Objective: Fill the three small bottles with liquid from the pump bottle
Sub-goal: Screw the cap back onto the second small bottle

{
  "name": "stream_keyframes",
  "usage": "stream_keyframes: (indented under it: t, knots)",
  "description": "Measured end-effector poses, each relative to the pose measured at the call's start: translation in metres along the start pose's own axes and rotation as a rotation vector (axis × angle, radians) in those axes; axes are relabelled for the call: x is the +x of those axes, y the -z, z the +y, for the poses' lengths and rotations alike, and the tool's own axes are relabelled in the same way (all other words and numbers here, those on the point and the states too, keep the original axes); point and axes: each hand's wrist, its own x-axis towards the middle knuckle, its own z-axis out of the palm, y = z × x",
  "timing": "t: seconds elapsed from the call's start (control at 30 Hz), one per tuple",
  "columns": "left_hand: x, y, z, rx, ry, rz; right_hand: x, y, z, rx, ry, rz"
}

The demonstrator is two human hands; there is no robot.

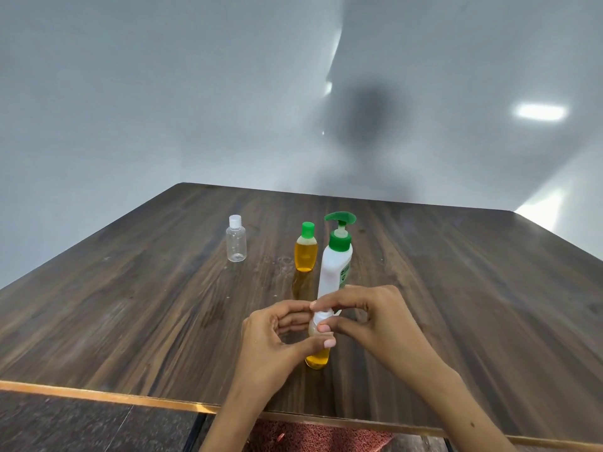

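Partly hidden by both hands, a small bottle of yellow liquid stands near the dark wooden desk's front edge; left hand grips its body, right hand pinches its white cap. Grey walls surround.

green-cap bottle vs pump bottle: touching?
Apart. The head view shows a strip of bare table between the green-capped bottle and the pump bottle; they stand side by side.

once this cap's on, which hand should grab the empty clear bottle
Left, probably. The empty clear bottle stands far left on the table, on the left hand's side; the right hand would cross over.
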Motion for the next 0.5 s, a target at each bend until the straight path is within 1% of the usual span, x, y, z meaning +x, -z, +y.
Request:
stream_keyframes:
  t: [0.1,0.17,0.23,0.37,0.5]
  knots:
    - [0.0,0.0,0.001,0.0,-0.003,-0.006,-0.001,0.0,0.001,0.01,0.02,-0.03]
    - [0.0,0.0,0.003,-0.007,-0.007,-0.015,-0.001,0.003,0.003,0.078,0.019,-0.095]
    - [0.0,0.0,0.003,0.002,-0.008,-0.015,-0.002,0.004,0.004,0.135,0.013,-0.125]
    - [-0.002,0.0,0.002,0.025,0.002,0.021,-0.003,-0.001,0.01,0.214,-0.024,-0.066]
    - [-0.004,-0.003,0.001,0.041,-0.008,0.049,-0.004,-0.008,0.014,0.204,-0.02,-0.002]
